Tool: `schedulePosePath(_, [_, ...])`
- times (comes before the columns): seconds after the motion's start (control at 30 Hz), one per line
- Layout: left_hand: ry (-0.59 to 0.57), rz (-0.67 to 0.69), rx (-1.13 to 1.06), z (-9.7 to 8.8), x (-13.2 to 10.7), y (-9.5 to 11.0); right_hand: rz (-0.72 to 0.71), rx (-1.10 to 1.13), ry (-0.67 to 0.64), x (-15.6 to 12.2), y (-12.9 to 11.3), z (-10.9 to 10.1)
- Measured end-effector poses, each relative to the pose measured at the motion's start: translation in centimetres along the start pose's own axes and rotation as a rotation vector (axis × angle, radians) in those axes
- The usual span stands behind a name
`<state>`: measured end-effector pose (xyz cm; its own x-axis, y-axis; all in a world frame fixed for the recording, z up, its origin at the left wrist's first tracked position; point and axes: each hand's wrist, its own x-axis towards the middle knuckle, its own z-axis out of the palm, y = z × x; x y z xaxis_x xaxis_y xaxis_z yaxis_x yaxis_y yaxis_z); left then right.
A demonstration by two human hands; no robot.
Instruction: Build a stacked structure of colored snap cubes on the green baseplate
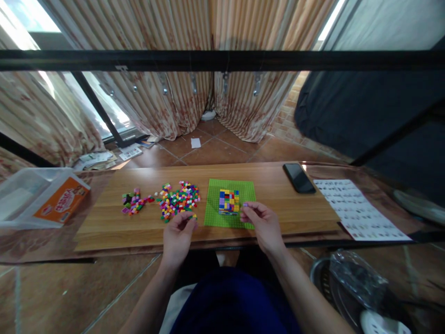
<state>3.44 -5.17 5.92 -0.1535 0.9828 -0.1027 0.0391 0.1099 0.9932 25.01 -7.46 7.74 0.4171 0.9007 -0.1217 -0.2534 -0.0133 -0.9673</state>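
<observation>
Blue garment (229, 301), bottom centre. Right hand (261, 221), centre frame: fingertips pinching a small purple brick (245, 204), held just right of the multicoloured block (228, 201) on the green baseplate (215, 215); this hand is the nearer to the block. Left hand (179, 232), left of the baseplate, at the lower edge of the loose brick pile (178, 198): fingers drawn together, whether on a piece cannot be told.

Black rectangular smartphone (299, 178) laid on pale wooden board (295, 214), white printed paper sheet (358, 208) spread nearby, orange-labelled clear plastic box (41, 197) set leftward.

Tiny lilac brick (245, 204) beside multicoloured brick block (228, 201), centred on flat green baseplate (214, 206)
</observation>
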Motion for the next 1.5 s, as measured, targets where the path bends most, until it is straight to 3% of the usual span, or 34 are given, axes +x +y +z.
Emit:
schedulePosePath(0.2, [-0.044, 0.418, 0.737, -0.2, 3.4, -1.5, -0.111, -0.399, -0.015, 2.6, 1.2, -2.0])
schedulePosePath(0.3, [-0.050, 0.513, 1.003, 0.1, 4.2, -1.6, -0.197, -0.590, -0.047, 3.4, 1.3, -2.1])
schedulePosePath(0.4, [-0.040, 0.571, 1.105, 0.3, 4.7, -2.1, -0.211, -0.627, -0.087, 3.6, 1.4, -1.9])
schedulePosePath(0.6, [-0.001, 0.604, 1.054, 0.4, 4.7, -2.5, -0.023, -0.336, -0.073, 3.4, 1.4, -0.9])
schedulePosePath(0.83, [-0.053, 0.683, 0.853, 2.3, 3.4, -0.7, 0.130, -0.082, -0.065, 3.9, 1.0, -0.1])
schedulePosePath(1.0, [-0.178, 0.789, 0.737, 4.4, 2.1, 0.6, 0.121, -0.114, -0.004, 4.0, 1.7, -0.1])
schedulePosePath(1.17, [-0.283, 0.835, 0.719, 6.1, 1.1, 0.6, 0.102, -0.114, 0.058, 3.8, 2.0, 0.3])
schedulePosePath(1.5, [-0.309, 0.828, 0.714, 6.5, 1.0, 0.0, 0.068, -0.135, 0.086, 4.4, 2.1, 0.9])
